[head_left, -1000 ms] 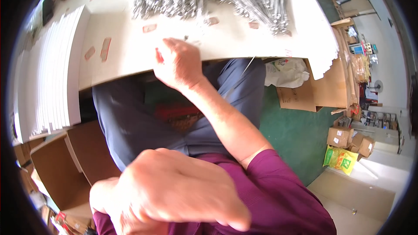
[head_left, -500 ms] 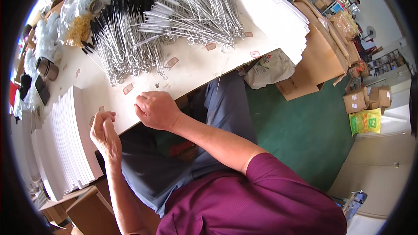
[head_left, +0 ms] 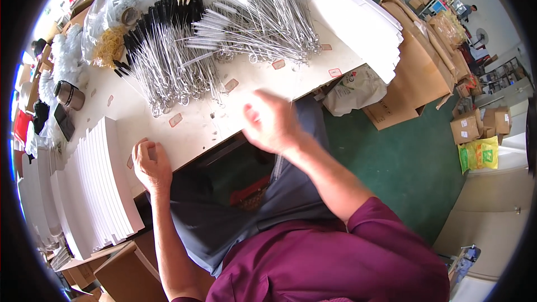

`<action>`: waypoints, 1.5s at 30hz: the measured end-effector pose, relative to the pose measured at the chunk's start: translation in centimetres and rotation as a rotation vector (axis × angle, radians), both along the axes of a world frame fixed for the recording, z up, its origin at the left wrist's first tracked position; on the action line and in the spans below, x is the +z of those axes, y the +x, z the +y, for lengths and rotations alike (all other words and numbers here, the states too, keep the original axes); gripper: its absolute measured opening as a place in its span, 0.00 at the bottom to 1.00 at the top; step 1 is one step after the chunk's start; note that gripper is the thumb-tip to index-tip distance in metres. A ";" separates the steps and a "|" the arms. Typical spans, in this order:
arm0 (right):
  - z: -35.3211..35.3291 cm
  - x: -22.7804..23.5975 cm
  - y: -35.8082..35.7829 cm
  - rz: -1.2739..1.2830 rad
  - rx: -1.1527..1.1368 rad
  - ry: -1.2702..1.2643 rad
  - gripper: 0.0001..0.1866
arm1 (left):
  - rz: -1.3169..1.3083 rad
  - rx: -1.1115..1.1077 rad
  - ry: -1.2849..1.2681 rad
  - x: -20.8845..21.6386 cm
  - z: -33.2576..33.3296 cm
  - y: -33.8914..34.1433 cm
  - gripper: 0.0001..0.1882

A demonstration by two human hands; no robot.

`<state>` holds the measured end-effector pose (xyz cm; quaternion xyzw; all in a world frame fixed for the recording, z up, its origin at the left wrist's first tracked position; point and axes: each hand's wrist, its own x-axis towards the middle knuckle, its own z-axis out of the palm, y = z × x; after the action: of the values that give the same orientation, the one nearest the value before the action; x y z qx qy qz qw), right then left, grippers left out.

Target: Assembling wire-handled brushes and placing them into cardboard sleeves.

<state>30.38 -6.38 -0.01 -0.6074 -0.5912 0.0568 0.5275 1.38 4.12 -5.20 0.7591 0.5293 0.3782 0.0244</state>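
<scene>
My left hand [head_left: 152, 165] rests at the table's near edge beside the white stack, its fingers curled closed. What lies inside them, if anything, is hidden. Smeared by motion, my right hand [head_left: 271, 123] is over the front edge, above my right thigh. The bristle end of a thin wire brush [head_left: 278, 166] shows just below it; whether my fingers grip its wire I cannot make out. Farther back on the table lie a pile of black-bristled wire brushes [head_left: 176, 64] and a pile of white-bristled ones [head_left: 268, 14], their looped ends toward me.
Folded white sheets [head_left: 95, 182] stand along the left, and another white stack [head_left: 358, 22] lies at the right. A cup [head_left: 69, 95], a dark flat object [head_left: 64, 122] and yellow ties [head_left: 109, 47] are at the far left. Cardboard [head_left: 414, 78] leans right of a white bag [head_left: 355, 90].
My right hand has moved right and slightly up, away from the left hand. My left hand has shifted slightly right, its fingers more curled. The whole view has shifted a little.
</scene>
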 end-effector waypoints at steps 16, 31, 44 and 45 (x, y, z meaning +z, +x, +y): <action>0.4 -2.5 8.6 -0.261 -0.084 -0.275 0.07 | 0.030 0.023 0.047 0.2 0.1 0.7 0.04; 2.6 -4.5 10.7 -0.069 -0.228 -0.247 0.15 | 0.019 -0.010 0.082 -0.7 1.1 0.1 0.03; -7.6 -1.1 28.2 -0.776 -0.846 -0.365 0.29 | 0.008 0.038 0.038 -0.6 0.5 0.5 0.02; -8.0 -1.3 29.4 -0.836 -0.852 -0.379 0.30 | -0.004 0.050 0.031 -0.4 0.5 0.5 0.02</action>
<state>59.81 -14.41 -1.30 -0.8436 -0.4332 -0.2972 0.1110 1.87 4.63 -5.65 0.7452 0.5421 0.3884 0.0042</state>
